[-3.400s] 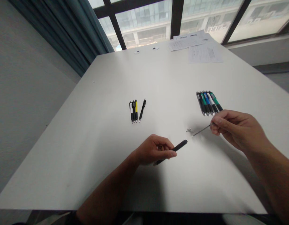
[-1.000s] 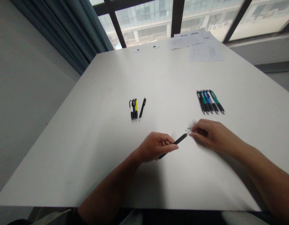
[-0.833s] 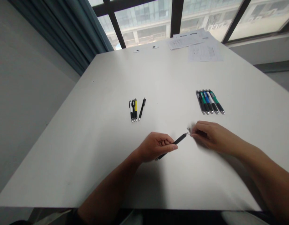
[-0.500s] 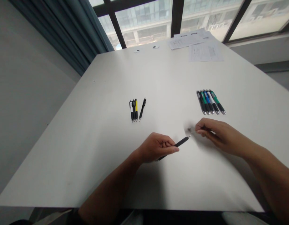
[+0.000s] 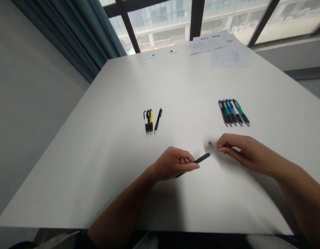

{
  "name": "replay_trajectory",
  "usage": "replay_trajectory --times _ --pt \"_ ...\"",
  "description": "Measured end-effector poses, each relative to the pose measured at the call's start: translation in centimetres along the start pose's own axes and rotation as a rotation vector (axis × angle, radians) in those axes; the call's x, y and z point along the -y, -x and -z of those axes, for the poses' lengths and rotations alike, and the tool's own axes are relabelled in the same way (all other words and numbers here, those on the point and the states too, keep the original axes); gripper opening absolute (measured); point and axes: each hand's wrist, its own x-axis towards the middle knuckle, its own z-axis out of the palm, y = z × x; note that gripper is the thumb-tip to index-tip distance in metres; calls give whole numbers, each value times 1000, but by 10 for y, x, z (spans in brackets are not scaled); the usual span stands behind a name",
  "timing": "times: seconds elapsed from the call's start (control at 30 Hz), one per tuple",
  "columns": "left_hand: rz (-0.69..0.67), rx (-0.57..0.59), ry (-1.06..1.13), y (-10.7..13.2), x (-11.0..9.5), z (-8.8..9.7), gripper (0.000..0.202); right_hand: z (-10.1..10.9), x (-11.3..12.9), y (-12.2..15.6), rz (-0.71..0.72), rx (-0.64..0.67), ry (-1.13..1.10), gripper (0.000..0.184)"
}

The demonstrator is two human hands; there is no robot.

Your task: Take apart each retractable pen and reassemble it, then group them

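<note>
Head view, left hand (image 5: 174, 163) holding black pen (image 5: 201, 159), pen row (image 5: 234, 112), papers (image 5: 227, 57) beyond

pen (image 5: 203, 158) middle hidden by left hand (image 5: 174, 163) | metal bit (image 5: 209, 142) too small

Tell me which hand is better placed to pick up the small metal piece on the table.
Probably your right hand: it sits just beside the small metal piece and holds no pen. Your left hand is farther away and grips a black pen.
</note>
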Motion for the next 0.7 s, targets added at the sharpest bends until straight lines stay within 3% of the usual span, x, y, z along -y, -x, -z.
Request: replay_trajectory --times 0.47,0.6,0.7 --pt "-4 15 -18 0 4 0 37 -15 13 -5 -52 5 -128 22" --pt "0 7 -18 -1 2 -1 35 -12 3 -3 -56 -135 -91 20" --pt "9 5 -6 -1 -1 -1 33 -15 -4 -4 -42 -188 17 29"
